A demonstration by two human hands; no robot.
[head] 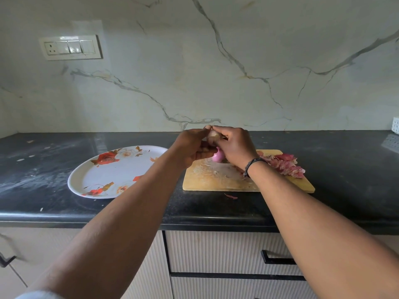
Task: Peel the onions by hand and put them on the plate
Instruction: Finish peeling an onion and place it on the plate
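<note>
Fig.: Hand peeling over the board, head view. The small pale-pink onion, partly skinned, is held in the air between both hands, above the far-left part of the light wooden rectangular cutting board and just right of the white oval plate w/ red-orange flower print. The left hand has its fingers curled under and round the bulb, thumb up along its left side; the right hand has fingers bent and closed on the bulb's top/right side, thumb and forefinger tips meeting near the tip, apparently pinching skin, though the exact pinch is too small to tell. A second pinkish-purple peeled onion sits on the board directly below the hands, partly hidden by them. A heap of dry red-purple onion skins lies on the board's right end; one stray red skin scrap lies on the black stone counter in front of the board. The plate shows no onion on its visible area. Handling, est.: bulb light, firm, won't crush under a normal grip; bare flesh smooth and prob. slippery, so cradle it round the middle w/ one hand. Outer skin thin, papery, tears easily: take hold at the root or tip end, where a loose edge lifts, and pull along the bulb rather than across.
</note>
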